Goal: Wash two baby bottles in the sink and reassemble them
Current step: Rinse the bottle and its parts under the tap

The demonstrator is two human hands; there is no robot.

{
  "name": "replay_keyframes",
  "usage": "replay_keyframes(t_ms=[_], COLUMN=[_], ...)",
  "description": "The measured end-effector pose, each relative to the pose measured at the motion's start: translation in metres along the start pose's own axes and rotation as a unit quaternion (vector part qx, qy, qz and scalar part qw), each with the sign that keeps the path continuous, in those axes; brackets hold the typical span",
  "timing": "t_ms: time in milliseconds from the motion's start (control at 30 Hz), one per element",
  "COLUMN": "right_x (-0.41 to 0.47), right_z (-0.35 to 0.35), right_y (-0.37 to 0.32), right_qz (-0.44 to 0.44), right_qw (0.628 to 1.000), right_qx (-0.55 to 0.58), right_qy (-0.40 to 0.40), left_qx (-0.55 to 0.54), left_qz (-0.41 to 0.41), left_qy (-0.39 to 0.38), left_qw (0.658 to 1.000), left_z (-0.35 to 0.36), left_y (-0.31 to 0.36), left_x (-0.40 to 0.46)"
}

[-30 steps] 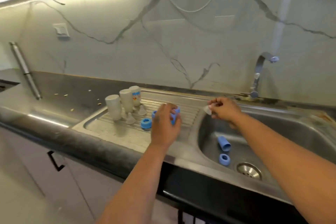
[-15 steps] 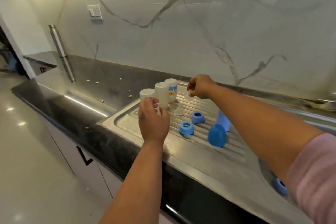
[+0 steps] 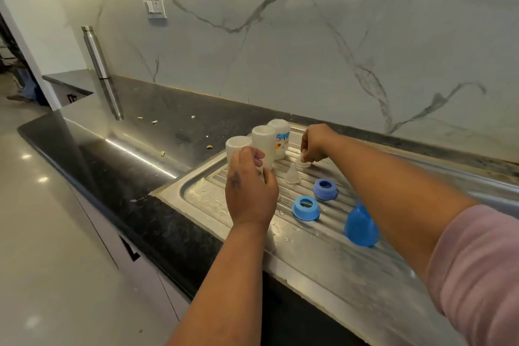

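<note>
Drainboard (image 3: 230, 199): one, steel, ribbed; carries all parts.
Bottles (image 3: 265, 142): three, inverted, in a row at its far-left corner.
Blue cap (image 3: 361, 226): one, partly behind right forearm.
Blue rings (image 3: 305, 207): two, apart.
Clear teat (image 3: 292, 175): one standing free.
Left hand (image 3: 248, 194): fingers curled at nearest bottle; what it holds is hidden.
Right hand (image 3: 314, 143): pinches a small clear piece (image 3: 303, 162), hard to identify.
</note>
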State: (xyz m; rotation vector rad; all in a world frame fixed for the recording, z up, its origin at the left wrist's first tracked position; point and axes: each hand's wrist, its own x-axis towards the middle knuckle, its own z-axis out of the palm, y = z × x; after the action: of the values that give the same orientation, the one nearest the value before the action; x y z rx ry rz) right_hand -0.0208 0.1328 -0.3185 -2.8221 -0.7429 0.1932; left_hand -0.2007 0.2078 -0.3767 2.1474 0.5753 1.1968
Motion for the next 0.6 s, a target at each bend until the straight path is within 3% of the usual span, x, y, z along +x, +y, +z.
replay_keyframes(t_ms=[167, 333, 533, 600], right_x=[-0.006, -0.036, -0.143, -0.18], right_z=[-0.003, -0.043, -0.077, -0.068], right_y=[0.003, 0.028, 0.136, 0.184], right_qz=[0.0, -0.017, 0.022, 0.065], right_qw=[0.999, 0.989, 0.965, 0.96], right_qx=[0.03, 0.142, 0.242, 0.252], right_qy=[-0.013, 0.032, 0.098, 0.106], left_qx=[0.006, -0.001, -0.049, -0.097], left_qz=[0.006, 0.024, 0.108, 0.165], left_qy=[-0.008, -0.025, 0.031, 0.016], left_qw=[1.0, 0.999, 0.992, 0.981], left_z=[0.0, -0.004, -0.01, 0.0], left_y=[0.001, 0.008, 0.052, 0.084], left_x=[0.0, -0.005, -0.039, -0.064])
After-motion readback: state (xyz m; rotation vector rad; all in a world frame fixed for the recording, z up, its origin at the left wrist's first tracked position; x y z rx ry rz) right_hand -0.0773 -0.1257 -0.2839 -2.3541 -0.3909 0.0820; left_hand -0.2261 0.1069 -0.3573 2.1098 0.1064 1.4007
